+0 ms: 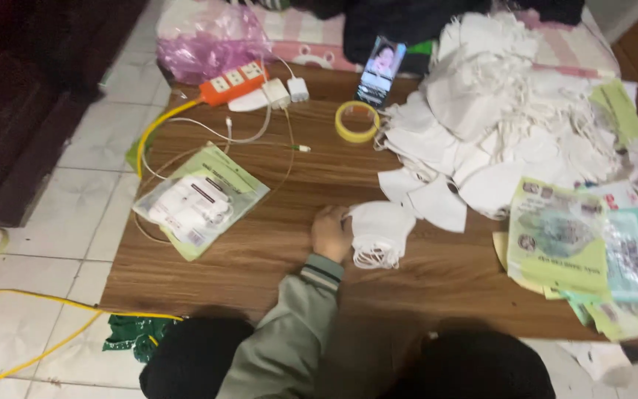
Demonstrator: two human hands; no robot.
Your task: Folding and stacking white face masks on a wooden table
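White face masks (pixel 379 233) sit stacked mid-table under the left hand (pixel 330 232), fingers curled on them, one filled packet (pixel 199 201) done, big loose pile (pixel 503 118) left; right hand unseen.

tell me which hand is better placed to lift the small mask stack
Left, most likely. The left hand already rests on the table, touching the mask stack at its edge. The right hand is out of view, so its reach can't be judged.

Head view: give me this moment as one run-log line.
left hand on small stack of white masks | right hand not in view | packed mask bag left | loose mask pile right | wooden table
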